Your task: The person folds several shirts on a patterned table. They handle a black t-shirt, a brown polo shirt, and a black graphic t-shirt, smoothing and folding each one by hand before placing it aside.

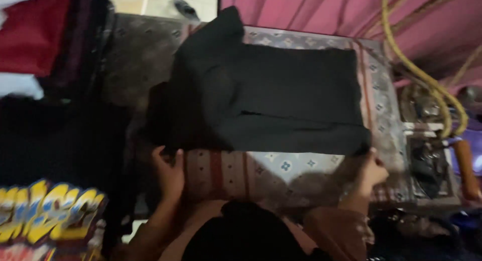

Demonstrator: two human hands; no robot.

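A black garment (281,95) lies folded flat on a patterned cloth-covered board (301,165). My left hand (168,173) grips the garment's near left edge. My right hand (371,170) pinches its near right corner. Both hands sit at the board's near side, forearms coming up from the bottom of the view. A sleeve or flap of the garment sticks out toward the far left corner.
A pile of clothes, red, white and dark (35,45), is at the left, with a black printed garment (50,216) near the bottom left. A yellow cord (427,80) and a clothes iron with a brown handle (464,170) are at the right. Pink fabric (321,10) hangs behind.
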